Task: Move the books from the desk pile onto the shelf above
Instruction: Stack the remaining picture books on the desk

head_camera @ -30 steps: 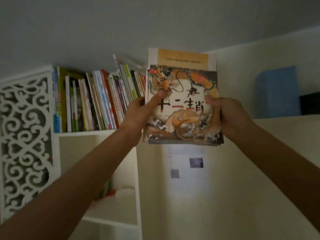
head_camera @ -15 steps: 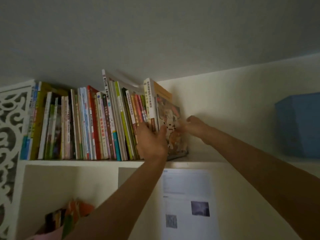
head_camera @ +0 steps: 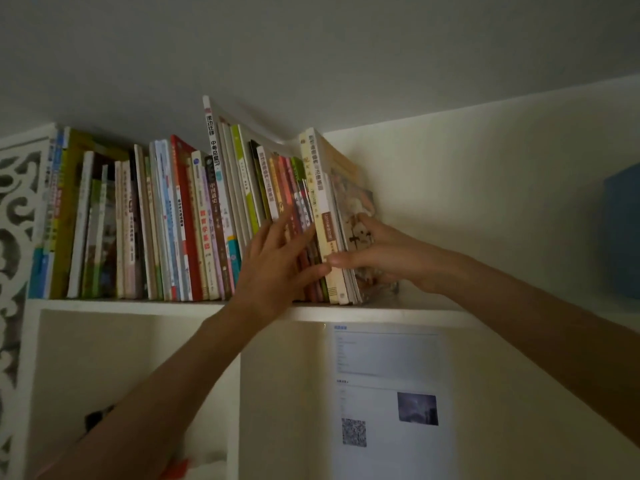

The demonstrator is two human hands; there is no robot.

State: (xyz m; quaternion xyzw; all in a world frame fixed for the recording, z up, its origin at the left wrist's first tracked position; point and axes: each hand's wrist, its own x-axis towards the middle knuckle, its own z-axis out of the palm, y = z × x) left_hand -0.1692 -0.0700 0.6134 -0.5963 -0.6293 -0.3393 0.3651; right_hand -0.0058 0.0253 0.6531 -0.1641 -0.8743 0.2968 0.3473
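Two bare forearms reach up from the bottom corners toward the shelf (head_camera: 138,308), a white board carrying a long row of upright books (head_camera: 180,223). Below the shelf, a printed sheet (head_camera: 391,386) with a small photo and a square code hangs on the cream wall, and to the left of it an open white compartment sits under the shelf. The left hand (head_camera: 277,261) is spread against the spines near the right end of the row, fingers straight and fanned, its grip wide open and holding nothing; it only presses on the books. The right hand (head_camera: 377,251) is just beside it at the very end of the row, its grip closed around the dragon book (head_camera: 353,202): the thumb lies along the front edge next to the tall cream spine, and the fingers curl over the illustrated cover. That book stands on the shelf as the last one on the right, leaning left with its neighbours. A tall white-spined book rises above the others near the middle of the row. At the left end of the shelf is a white carved fretwork panel (head_camera: 15,220). Well to the right of the shelf, a blue box (head_camera: 623,230) sits at the frame edge. The grey ceiling is close above the books.
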